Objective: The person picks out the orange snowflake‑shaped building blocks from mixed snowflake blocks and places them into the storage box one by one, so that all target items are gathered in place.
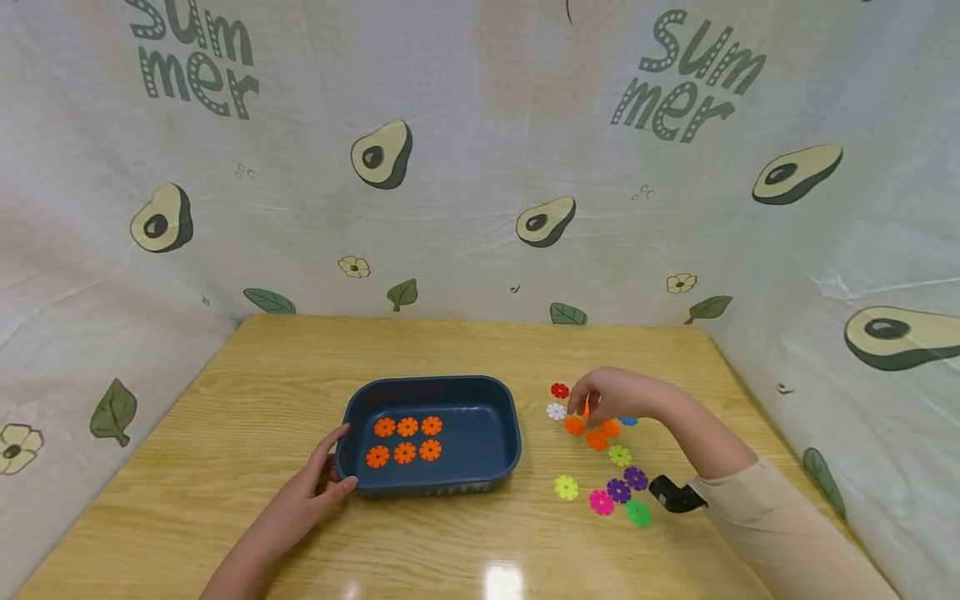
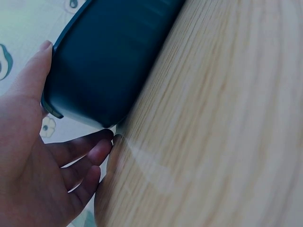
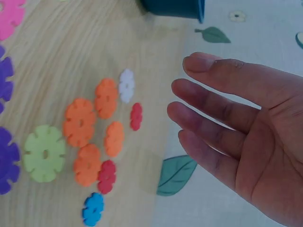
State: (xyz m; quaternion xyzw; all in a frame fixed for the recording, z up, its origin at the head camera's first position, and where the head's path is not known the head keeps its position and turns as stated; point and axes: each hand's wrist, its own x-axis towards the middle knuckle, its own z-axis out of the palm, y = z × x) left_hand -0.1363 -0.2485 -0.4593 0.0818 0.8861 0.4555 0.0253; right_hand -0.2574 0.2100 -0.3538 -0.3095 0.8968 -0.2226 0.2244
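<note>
A dark blue rectangular tray point(image 1: 465, 383) stands on the table, with orange notched plastic discs point(image 1: 405, 452) laid in two rows on the left of its floor. My left hand point(image 1: 309, 492) holds the tray's front left corner, thumb on the front edge and index finger at the left rim. In the left wrist view its lower fingers bend near the tray's base. Over loose discs to the right hovers my right hand point(image 1: 618, 396). Its fingers point(image 3: 203, 97) are relaxed and hold nothing in the right wrist view. Below lie several orange discs point(image 3: 79, 122).
Around the orange discs are a white disc point(image 1: 556, 412), a red disc point(image 1: 559, 390) and a blue disc point(image 3: 93, 209). Closer to me lie yellow-green point(image 1: 567, 487), purple point(image 1: 618, 490), pink point(image 1: 602, 502) and green point(image 1: 638, 512) discs. A printed cloth point(image 1: 465, 275) surrounds the table.
</note>
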